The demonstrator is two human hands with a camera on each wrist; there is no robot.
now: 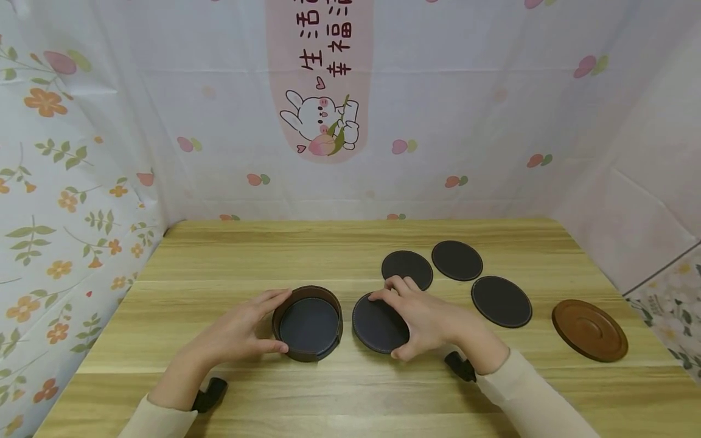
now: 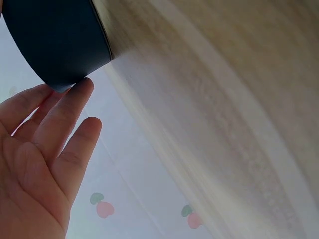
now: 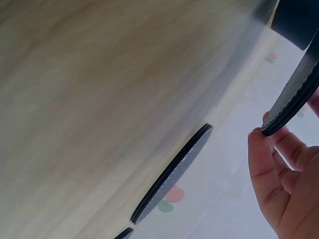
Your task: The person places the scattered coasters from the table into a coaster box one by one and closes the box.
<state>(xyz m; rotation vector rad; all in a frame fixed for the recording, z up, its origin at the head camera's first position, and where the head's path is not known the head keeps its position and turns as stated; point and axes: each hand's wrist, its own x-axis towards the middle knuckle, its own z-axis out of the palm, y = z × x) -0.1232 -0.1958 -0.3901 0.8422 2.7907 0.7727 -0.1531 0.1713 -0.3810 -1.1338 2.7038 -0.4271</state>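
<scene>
On the table stands a round coaster holder (image 1: 339, 325) with a dark outer wall, brown inner wall and a notch at its front right. A dark disc surface shows inside it; whether this is a coaster or the floor, I cannot tell. My left hand (image 1: 241, 331) holds the holder's left side, thumb in front and fingers behind. To its right, my right hand (image 1: 424, 316) pinches a black round coaster (image 1: 378, 325) by its edge. In the right wrist view that coaster (image 3: 294, 94) is tilted, with a stitched rim, and appears raised off the table.
Several black coasters lie flat behind and right of my right hand: one close by (image 1: 408, 267), one farther back (image 1: 457, 260) and one to the right (image 1: 501, 301). A brown round lid-like disc (image 1: 588, 330) lies at the far right. Patterned cloth (image 1: 427, 121) hangs behind the table.
</scene>
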